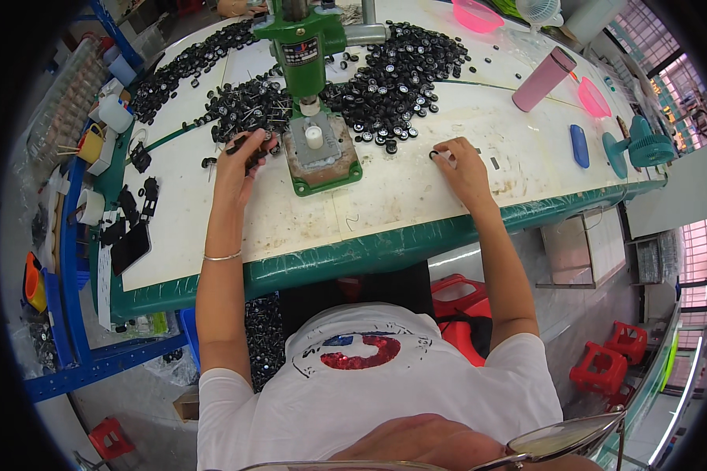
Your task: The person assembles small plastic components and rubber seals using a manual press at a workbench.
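A green bench press (302, 67) stands in front of me, with a white round peg (313, 137) upright on its metal base plate. My left hand (242, 161) is left of the base, fingers curled around a few small black wheels (253, 161); their exact number is hidden. Right of the press, my right hand (465, 171) is closed in a pinch above the tabletop, with a small black wheel (434, 155) at its fingertips. Black wheels with thin metal axles (247, 106) lie heaped beyond my left hand. A bigger heap of loose black wheels (393, 78) spreads behind the press to the right.
The white worktable (416, 200) has a green front edge. On its right are a pink bottle (543, 78), a blue case (579, 146) and a teal fan (640, 145). A phone (130, 248) and black plastic parts (145, 200) lie at the left. Red stools (599, 365) stand on the floor.
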The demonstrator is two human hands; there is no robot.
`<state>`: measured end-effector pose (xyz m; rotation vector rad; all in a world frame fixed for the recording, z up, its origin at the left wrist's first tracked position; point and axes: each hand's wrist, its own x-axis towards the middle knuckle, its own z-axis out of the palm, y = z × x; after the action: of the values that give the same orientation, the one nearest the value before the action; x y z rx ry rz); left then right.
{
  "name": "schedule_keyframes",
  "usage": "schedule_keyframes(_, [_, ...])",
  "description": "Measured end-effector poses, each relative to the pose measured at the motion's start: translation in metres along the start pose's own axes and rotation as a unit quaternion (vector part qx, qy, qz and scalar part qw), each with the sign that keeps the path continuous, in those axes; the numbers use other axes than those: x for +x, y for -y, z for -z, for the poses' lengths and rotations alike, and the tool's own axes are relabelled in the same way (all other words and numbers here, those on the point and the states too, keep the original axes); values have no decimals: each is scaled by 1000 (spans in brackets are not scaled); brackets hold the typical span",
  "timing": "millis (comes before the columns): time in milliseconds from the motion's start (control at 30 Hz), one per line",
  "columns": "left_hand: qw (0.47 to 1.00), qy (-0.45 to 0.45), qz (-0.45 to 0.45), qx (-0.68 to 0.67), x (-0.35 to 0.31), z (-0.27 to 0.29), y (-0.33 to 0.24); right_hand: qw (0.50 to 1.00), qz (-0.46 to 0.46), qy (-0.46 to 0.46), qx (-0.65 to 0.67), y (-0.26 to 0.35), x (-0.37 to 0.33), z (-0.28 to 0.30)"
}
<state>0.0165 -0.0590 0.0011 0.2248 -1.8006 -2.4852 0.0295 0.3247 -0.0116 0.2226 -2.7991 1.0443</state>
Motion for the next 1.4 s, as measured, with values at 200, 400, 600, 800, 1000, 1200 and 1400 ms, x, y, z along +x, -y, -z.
schedule_keyframes(200, [998,53,14,-33,1,-13,6,984,159,-64,-50,25,22,-26])
schedule_keyframes(400, [998,25,-11,-50,4,-28,26,988,142,-52,-34,38,20,-57])
schedule_keyframes(600, [998,4,-53,-32,-1,-26,28,990,70,-20,125,40,30,-52])
schedule_keyframes(800, [997,16,-64,-48,-3,-33,21,962,115,7,249,102,46,-65])
schedule_keyframes(1000, [997,24,-65,-26,-6,-34,10,947,232,2,221,125,49,-102])
schedule_keyframes(1200, [996,26,-81,10,-1,-33,16,945,128,45,297,124,54,-107])
schedule_keyframes(1400, [989,44,-114,78,-2,-45,12,918,85,94,376,125,56,-102])
